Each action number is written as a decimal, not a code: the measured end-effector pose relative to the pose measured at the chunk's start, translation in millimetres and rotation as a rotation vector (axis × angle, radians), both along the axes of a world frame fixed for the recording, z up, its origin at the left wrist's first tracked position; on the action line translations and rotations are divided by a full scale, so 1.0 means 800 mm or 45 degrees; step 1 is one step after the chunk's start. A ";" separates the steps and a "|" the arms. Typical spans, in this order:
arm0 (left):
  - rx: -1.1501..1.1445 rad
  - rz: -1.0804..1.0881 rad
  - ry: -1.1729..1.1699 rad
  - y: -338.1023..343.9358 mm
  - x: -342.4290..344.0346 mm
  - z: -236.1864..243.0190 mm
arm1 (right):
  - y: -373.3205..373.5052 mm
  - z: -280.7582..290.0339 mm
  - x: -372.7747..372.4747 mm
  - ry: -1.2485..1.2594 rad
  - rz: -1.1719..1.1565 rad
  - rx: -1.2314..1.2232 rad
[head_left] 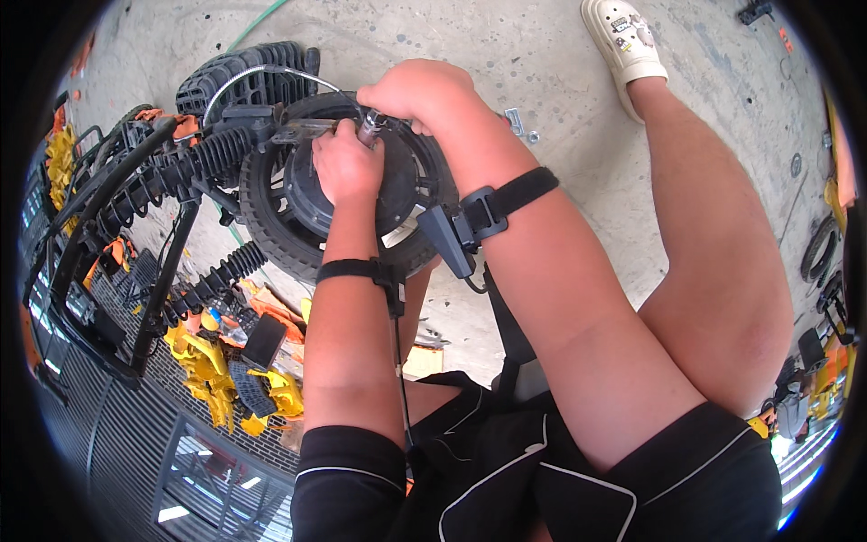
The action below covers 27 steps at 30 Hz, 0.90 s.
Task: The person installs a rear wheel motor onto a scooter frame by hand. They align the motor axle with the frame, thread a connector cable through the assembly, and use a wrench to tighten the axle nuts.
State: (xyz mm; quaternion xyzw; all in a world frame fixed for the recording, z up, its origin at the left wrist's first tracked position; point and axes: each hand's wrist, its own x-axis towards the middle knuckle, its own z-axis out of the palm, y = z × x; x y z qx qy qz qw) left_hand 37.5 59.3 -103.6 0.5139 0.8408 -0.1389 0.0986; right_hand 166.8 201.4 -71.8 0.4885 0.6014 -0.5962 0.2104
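As seen from above, one black-tyred wheel (397, 176) over concrete floor (542, 54), beside black frame (169, 271) with ribbed spring covers (222, 152) toward floor's left edge. Near wheel's far edge: one metal socket tool (369, 128). Right hand (424, 95): closed over tool's upper end. Left hand (349, 164): bent against socket tool; whether pinching or touching, cannot tell. On floor, right of wheel: one metal bracket (514, 121), one small metal piece (533, 137).
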 end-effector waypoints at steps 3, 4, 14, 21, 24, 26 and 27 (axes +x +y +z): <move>-0.012 -0.021 0.004 0.010 0.006 0.004 | 0.005 -0.032 -0.012 0.226 0.128 0.192; -0.023 -0.026 0.015 0.012 0.006 0.005 | 0.001 -0.048 -0.018 0.346 0.188 0.282; 0.016 -0.029 -0.006 0.006 0.000 -0.001 | -0.043 -0.070 -0.020 0.730 -0.803 0.276; -0.006 0.011 0.001 0.006 0.003 0.005 | -0.027 -0.057 -0.006 0.428 -0.606 -0.172; -0.005 0.026 0.001 0.003 0.000 0.002 | -0.030 -0.055 -0.008 0.442 -0.448 -0.139; -0.001 0.012 0.000 0.005 0.000 -0.001 | -0.034 -0.068 -0.012 0.475 -0.450 -0.025; 0.001 0.003 0.002 0.006 -0.001 -0.001 | -0.038 -0.074 -0.018 0.481 -0.493 0.028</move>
